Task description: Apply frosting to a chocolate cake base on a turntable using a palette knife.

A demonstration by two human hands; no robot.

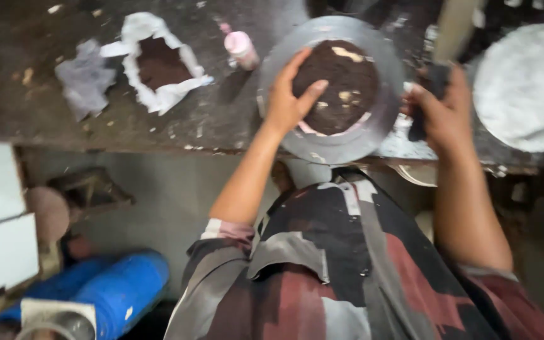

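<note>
At upper centre, the left hand (289, 94) rests on dark powder (341, 85) in a grey dish (382, 116). The right hand (442, 113) grips a dark tool (432, 88) beside the dish; a white bowl (527, 88) sits upper right.

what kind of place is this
Probably a small workshop. A stained, dusty workbench holds a grey metal dish of dark brown powder, a torn white bag of the same, and a blue cylinder lies below.
</note>
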